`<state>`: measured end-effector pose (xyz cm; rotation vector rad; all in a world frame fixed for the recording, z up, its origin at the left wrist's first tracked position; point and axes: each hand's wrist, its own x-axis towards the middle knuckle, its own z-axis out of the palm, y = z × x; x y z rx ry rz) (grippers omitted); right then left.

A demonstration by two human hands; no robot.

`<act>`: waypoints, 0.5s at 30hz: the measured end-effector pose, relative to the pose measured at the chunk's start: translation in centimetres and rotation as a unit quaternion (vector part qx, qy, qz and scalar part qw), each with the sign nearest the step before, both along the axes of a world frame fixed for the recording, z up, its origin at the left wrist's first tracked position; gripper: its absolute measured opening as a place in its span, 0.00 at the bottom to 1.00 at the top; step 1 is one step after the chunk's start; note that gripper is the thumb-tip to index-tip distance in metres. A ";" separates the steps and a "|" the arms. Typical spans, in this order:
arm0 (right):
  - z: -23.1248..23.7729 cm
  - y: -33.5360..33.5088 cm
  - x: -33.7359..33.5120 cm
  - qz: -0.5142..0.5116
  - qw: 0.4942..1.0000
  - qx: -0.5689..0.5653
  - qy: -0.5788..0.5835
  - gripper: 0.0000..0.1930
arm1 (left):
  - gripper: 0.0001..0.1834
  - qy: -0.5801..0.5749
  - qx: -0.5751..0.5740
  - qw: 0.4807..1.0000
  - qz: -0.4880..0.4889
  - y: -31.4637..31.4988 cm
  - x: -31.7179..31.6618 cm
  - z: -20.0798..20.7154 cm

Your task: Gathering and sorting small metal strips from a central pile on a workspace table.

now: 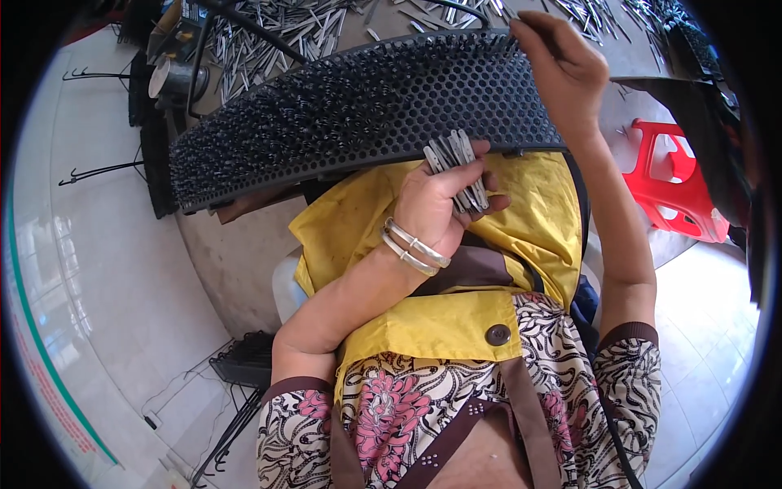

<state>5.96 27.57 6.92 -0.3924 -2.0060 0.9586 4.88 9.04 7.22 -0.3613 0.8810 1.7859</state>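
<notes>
My left hand (440,196) is closed round a bundle of slim grey metal strips (458,167), stacked side by side with their ends sticking out above and below the fingers. It hovers by the near edge of a long curved black rack (489,106) full of hexagonal holes. Up at the rack's far right corner, my right hand (570,61) has thumb and forefinger pinched together; what is between them is too small to make out. Dark thin pieces (309,114) stand upright in the holes, dense on the left and middle and along the far edge.
Many loose metal strips (277,57) lie heaped on the surface beyond the rack. A metal can (171,79) stands at the far left. On the right is a red plastic stool (672,183). A yellow apron (538,196) covers my lap. Black racks with hooks (244,359) stand lower left.
</notes>
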 end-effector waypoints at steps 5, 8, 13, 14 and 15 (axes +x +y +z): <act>-1.0 0.3 -1.6 0.018 0.978 0.205 0.041 0.06 | 0.12 0.008 0.017 1.000 -0.024 -0.4 0.1 -0.7; -1.6 0.1 -1.9 0.065 0.968 0.241 0.009 0.07 | 0.11 0.015 0.003 1.000 -0.025 -0.4 0.0 -0.6; -1.0 -0.5 -1.2 0.083 0.926 0.356 -0.092 0.09 | 0.06 -0.001 -0.004 1.000 0.002 -0.1 -0.2 0.0; -1.0 -0.9 -0.7 0.082 0.926 0.356 -0.092 0.09 | 0.06 -0.001 -0.004 1.000 0.002 -0.1 -0.2 0.0; -1.0 -1.5 0.2 0.084 0.965 0.221 -0.111 0.09 | 0.05 0.006 -0.001 1.000 0.009 0.0 -0.1 -0.1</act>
